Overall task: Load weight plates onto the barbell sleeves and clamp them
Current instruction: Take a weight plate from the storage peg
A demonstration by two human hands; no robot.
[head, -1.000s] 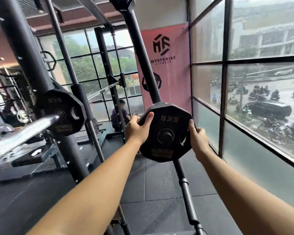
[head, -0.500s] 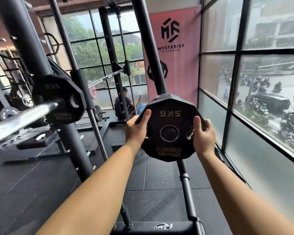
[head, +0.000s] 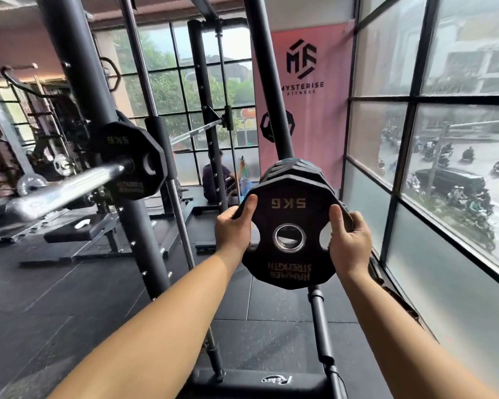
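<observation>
Hands on either side of a 5KG plate [head: 288,272], which is held upright in front of the rack.

Left hand [head: 234,226] and right hand [head: 349,240] are set apart. Each grips one edge of the plate, thumbs on the near face and fingers curled round behind. The plate's flat face looks back at the camera, so the axis of its chrome-ringed hole runs away from the viewer (the lettering reads upside down, "5KG" at the top). Directly behind it is a stack of plates [head: 294,168] on the slanted rack upright [head: 274,110]; contact between the two cannot be told. Well to the left, the barbell [head: 69,182] points its chrome sleeve toward the lower left and carries a loaded plate [head: 130,162]. Beyond are a seated person [head: 216,180], a pink banner [head: 306,82] and, on the right, a window [head: 458,139].
</observation>
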